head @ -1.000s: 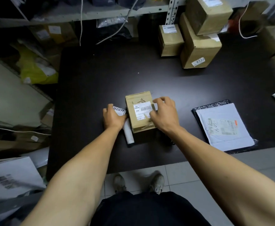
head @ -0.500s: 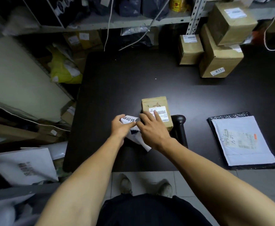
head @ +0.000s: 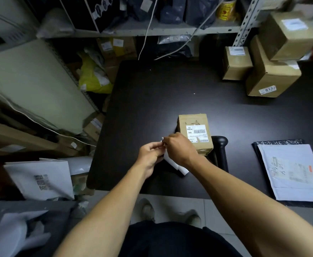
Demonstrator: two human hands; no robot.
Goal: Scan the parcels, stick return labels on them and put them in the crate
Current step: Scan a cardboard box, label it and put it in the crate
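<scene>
A small cardboard parcel (head: 195, 133) with a white barcode label lies on the dark table (head: 170, 93), just beyond my hands. My left hand (head: 150, 155) and my right hand (head: 179, 150) meet in front of it, both pinching a white strip of return labels (head: 176, 165) whose loose end hangs down toward the table. Behind the parcel's right side lies a black handheld scanner (head: 220, 151).
A white mailer on a black bag (head: 294, 173) lies at the right. Brown boxes (head: 270, 75) are stacked at the far right corner. Shelves with bags stand behind the table, and cartons and white bags (head: 40, 179) crowd the floor at the left.
My right hand left the parcel and joined the left on the label strip, which both hands lifted off the table. The camera view swung left and down.
</scene>
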